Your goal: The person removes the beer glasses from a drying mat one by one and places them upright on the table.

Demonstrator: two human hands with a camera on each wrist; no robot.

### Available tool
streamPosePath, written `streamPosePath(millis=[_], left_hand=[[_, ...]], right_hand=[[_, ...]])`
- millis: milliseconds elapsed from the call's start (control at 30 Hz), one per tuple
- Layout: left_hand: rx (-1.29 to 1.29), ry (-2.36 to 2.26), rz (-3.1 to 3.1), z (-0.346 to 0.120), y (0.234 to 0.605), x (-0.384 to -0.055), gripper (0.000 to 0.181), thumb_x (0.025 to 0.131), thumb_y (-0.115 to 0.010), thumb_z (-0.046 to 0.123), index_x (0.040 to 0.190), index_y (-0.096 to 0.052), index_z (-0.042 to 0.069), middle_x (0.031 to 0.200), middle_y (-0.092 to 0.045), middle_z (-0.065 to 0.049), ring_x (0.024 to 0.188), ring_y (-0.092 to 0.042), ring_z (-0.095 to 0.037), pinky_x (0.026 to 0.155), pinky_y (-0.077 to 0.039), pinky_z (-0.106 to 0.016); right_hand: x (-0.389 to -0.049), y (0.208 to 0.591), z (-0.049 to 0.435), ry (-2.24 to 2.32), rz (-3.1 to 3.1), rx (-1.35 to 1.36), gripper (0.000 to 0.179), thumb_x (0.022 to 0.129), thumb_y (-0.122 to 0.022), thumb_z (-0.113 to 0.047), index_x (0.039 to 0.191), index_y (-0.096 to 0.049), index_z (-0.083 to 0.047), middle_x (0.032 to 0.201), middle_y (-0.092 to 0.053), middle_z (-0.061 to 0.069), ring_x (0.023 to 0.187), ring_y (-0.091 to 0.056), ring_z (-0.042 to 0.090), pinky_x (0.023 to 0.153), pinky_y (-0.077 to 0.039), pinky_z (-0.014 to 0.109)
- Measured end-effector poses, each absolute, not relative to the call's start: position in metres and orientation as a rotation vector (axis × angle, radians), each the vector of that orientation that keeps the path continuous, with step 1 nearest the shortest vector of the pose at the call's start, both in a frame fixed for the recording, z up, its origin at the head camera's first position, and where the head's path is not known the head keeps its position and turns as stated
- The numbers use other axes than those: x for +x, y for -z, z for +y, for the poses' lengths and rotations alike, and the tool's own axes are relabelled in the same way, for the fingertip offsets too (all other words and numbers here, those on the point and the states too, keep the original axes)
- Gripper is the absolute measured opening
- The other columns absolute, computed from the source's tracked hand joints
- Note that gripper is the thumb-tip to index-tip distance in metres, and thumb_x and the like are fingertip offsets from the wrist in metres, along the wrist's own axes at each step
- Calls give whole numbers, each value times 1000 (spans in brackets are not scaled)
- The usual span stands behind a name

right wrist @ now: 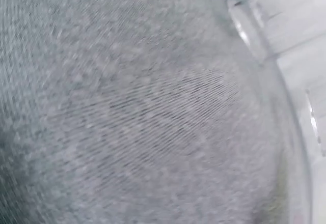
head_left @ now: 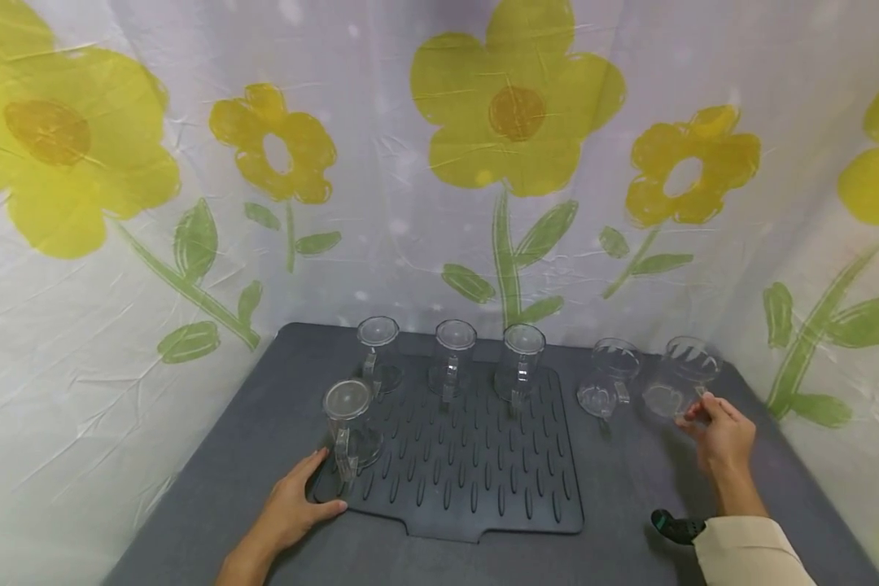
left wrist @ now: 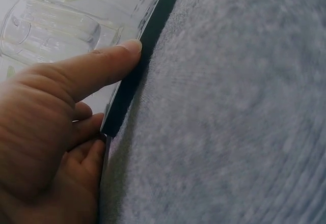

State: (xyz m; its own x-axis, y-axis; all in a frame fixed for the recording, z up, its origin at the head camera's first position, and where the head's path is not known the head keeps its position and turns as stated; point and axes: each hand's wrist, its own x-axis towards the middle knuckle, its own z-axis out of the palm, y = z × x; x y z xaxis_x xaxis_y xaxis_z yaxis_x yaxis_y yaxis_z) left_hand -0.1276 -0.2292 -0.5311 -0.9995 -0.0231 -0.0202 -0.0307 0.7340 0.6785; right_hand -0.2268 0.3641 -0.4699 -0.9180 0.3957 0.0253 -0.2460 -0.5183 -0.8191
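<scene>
Dark grey tabletop (head_left: pixel 212 496), rightmost glass mug (head_left: pixel 677 376) just beyond pinching right hand (head_left: pixel 725 433)

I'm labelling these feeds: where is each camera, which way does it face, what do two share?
Head: on the head, facing forward and down at mat and mugs; left hand, right hand and sleeve show.
Left wrist: worn there, facing the mat's edge; thumb and fingers show.
Right wrist: worn there, facing the grey tabletop, clear glass at right; no hand shows.
Shared: head and left wrist both show the left hand at the mat.
</scene>
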Motion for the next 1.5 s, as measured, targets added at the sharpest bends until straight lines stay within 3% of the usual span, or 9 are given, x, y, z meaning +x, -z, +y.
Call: streamPosePath(millis=[533,1000,1133,1233,1367,1500], left_hand=[[-58,-1168,2906,-229,531,-127,100,67,-89,36,144,-40,-4,143,-37,-32,131,-33,-49,102,-31,-63],[-47,-1159,2926,-228,530,-127,100,66,-89,36,143,-41,-6,141,-38,-33,130,-34,-50,102,-30,-64],[-60,-1137,2932,-227,532,-128,101,65,-89,38,143,-41,-6,141,-39,-33,129,-35,-50,101,-31,-64],[-70,-1142,2929,-227,533,-128,101,65,-89,38,143,-41,-5,141,-38,-33,130,-34,-50,101,-30,-64],[-82,-1136,2926,-227,532,-129,101,65,-89,38,143,-41,-5,141,-38,-33,130,-34,-50,102,-30,-64],[-86,-1125,2929,-226,531,-129,101,65,-89,38,142,-41,-5,141,-38,-33,129,-35,-51,101,-30,-64]], right_hand=[[-233,493,371,-2405,-1367,-338,36,100,-52,-7,66,-60,2,63,-58,7,54,-60,17,46,-55,33],[-231,494,384,-2375,-1588,-312,36,101,-53,-22,75,-67,-2,72,-68,5,69,-66,15,60,-58,33],[-224,486,387,-2160,-1783,-423,37,101,-54,-31,78,-73,-8,73,-69,-4,71,-65,8,56,-55,25],[-219,474,389,-1899,-1934,-547,35,100,-55,-35,74,-73,-20,68,-66,-15,66,-62,-1,51,-48,19],[-214,454,390,-1708,-1968,-611,31,99,-56,-31,71,-71,-29,64,-63,-21,62,-59,-6,50,-43,13],[-203,429,384,-1741,-1911,-556,25,98,-59,-27,78,-73,-22,69,-65,-17,66,-60,-3,53,-44,10]])
